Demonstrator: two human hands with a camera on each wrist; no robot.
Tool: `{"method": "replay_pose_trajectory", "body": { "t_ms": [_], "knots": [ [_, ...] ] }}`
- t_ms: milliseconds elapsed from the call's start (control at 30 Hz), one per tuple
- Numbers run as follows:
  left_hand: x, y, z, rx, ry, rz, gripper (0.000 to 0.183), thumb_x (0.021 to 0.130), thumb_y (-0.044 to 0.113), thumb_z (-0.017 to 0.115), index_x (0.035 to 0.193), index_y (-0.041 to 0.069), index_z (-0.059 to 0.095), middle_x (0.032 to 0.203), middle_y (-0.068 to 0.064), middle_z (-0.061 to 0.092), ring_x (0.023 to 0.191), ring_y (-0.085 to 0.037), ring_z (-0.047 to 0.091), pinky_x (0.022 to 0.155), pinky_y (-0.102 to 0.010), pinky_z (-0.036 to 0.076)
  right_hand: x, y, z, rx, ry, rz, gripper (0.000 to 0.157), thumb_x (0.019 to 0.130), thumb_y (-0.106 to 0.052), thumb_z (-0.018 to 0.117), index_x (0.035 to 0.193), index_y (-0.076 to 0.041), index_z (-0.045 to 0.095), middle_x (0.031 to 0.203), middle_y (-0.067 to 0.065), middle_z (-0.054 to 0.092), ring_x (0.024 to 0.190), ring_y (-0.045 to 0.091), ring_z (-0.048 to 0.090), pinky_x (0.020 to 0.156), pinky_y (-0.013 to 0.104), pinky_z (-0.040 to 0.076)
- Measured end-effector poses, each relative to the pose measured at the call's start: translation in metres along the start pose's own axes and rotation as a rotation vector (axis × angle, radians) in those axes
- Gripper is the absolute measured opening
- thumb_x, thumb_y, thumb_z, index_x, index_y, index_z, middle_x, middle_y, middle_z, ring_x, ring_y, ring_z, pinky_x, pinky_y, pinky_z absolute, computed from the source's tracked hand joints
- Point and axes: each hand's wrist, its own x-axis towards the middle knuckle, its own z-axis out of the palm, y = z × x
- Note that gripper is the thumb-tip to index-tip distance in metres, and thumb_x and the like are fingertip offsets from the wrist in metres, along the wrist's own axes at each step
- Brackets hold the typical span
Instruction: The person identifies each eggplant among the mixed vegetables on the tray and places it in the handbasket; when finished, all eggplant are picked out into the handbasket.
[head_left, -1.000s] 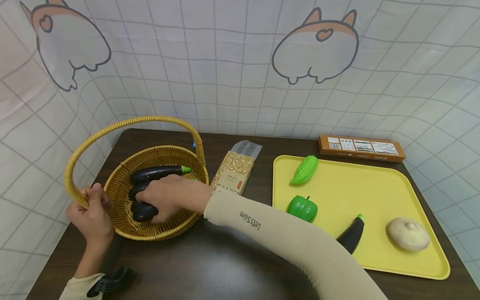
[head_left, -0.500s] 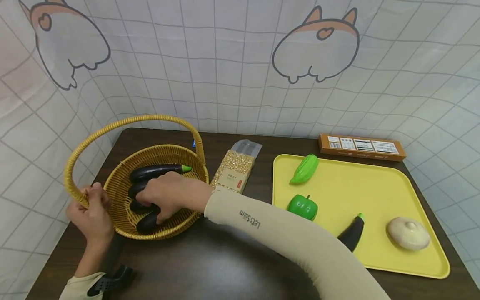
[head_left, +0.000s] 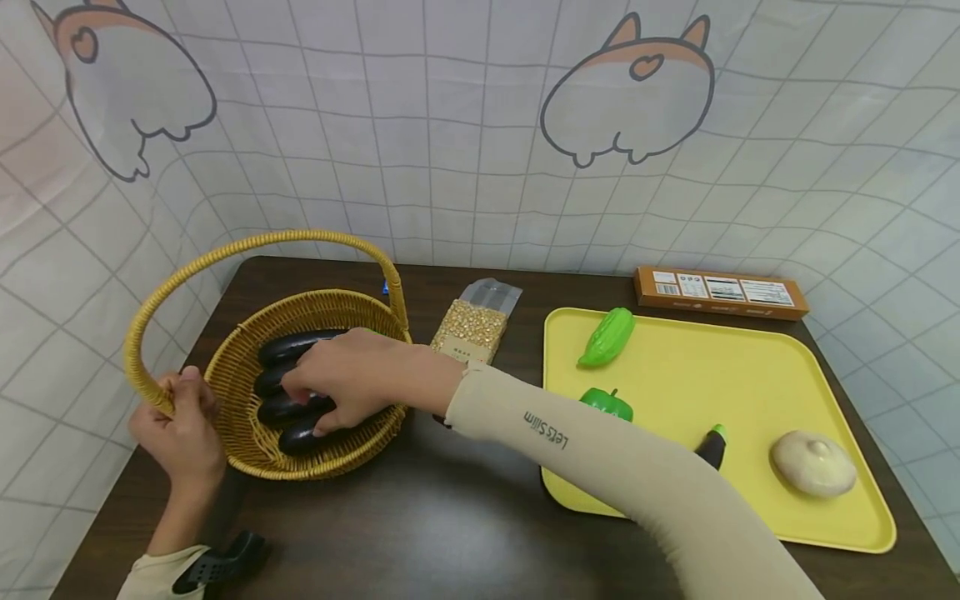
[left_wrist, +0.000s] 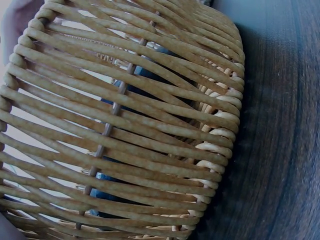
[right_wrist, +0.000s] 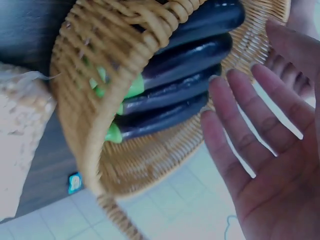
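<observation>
My left hand (head_left: pixel 180 433) grips the near left base of the handle (head_left: pixel 255 244) on a yellow wicker basket (head_left: pixel 315 473). Several dark eggplants (right_wrist: pixel 192 55) with green caps lie side by side inside it. Above them, my right hand (head_left: pixel 352 375) is spread, thumb and fingers apart, with nothing in its grasp. The right wrist view shows that right palm (right_wrist: pixel 275 165) with the fingers stretched toward the eggplants' rounded ends. In the left wrist view, the woven basket wall (left_wrist: pixel 130 120) fills most of the picture and dark shapes show through its gaps.
A yellow tray (head_left: pixel 750 367) on the right bears a green bitter melon (head_left: pixel 609 337), a green bell pepper (head_left: pixel 609 403), another eggplant (head_left: pixel 711 448) and a pale round vegetable (head_left: pixel 813 464). A bag of grain (head_left: pixel 472 329) lies beside the basket. Behind the tray is a long box (head_left: pixel 723 293).
The nearest eggplant has come down in line with the others in the basket. My right hand has let go, opened and drawn slightly right. The left hand still holds the handle.
</observation>
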Motion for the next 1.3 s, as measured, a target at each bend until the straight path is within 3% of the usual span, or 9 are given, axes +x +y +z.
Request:
{"method": "replay_pose_trajectory", "body": {
  "t_ms": [367, 567, 733, 933, 1300],
  "knots": [
    [-0.002, 0.004, -0.003, -0.015, 0.022, -0.021, 0.051, 0.101, -0.01, 0.056, 0.063, -0.011, 0.022, 0.053, -0.004, 0.032, 0.044, -0.01, 0.022, 0.046, -0.026, 0.015, -0.077, 0.016, -0.002, -0.004, 0.216, -0.069, 0.042, 0.101, -0.051, 0.069, 0.134, -0.025, 0.064, 0.123, -0.01, 0.064, 0.112, 0.01, 0.059, 0.087, 0.029, 0.05],
    [-0.006, 0.006, -0.005, -0.025, 0.028, -0.024, 0.051, 0.101, -0.009, 0.057, 0.064, -0.011, 0.022, 0.053, -0.005, 0.033, 0.044, -0.01, 0.022, 0.045, -0.026, 0.014, -0.132, 0.028, 0.001, 0.034, 0.333, -0.073, 0.043, 0.098, -0.046, 0.075, 0.133, -0.021, 0.068, 0.124, -0.006, 0.066, 0.111, 0.015, 0.06, 0.093, 0.035, 0.05],
    [-0.006, 0.004, -0.002, -0.051, 0.017, -0.012, 0.051, 0.1, -0.011, 0.057, 0.063, -0.01, 0.022, 0.053, -0.005, 0.032, 0.044, -0.009, 0.022, 0.044, -0.025, 0.014, -0.185, 0.043, 0.015, 0.023, 0.422, -0.003, 0.043, 0.096, -0.044, 0.079, 0.129, -0.018, 0.069, 0.125, -0.002, 0.067, 0.114, 0.019, 0.062, 0.095, 0.039, 0.052],
    [-0.005, 0.002, 0.0, -0.051, 0.005, -0.012, 0.051, 0.101, -0.01, 0.057, 0.063, -0.01, 0.023, 0.052, -0.004, 0.032, 0.043, -0.008, 0.021, 0.044, -0.024, 0.014, -0.246, 0.055, 0.038, 0.048, 0.47, 0.123, 0.045, 0.096, -0.042, 0.08, 0.131, -0.017, 0.069, 0.127, 0.0, 0.066, 0.119, 0.023, 0.061, 0.099, 0.045, 0.051],
    [-0.002, 0.002, -0.001, -0.03, 0.002, -0.008, 0.052, 0.102, -0.009, 0.058, 0.064, -0.012, 0.023, 0.053, -0.004, 0.033, 0.044, -0.01, 0.024, 0.045, -0.026, 0.014, -0.323, 0.059, 0.089, 0.119, 0.538, 0.363, 0.052, 0.087, -0.033, 0.089, 0.132, -0.017, 0.067, 0.13, -0.003, 0.066, 0.119, 0.022, 0.062, 0.093, 0.048, 0.053]
  ]
}}
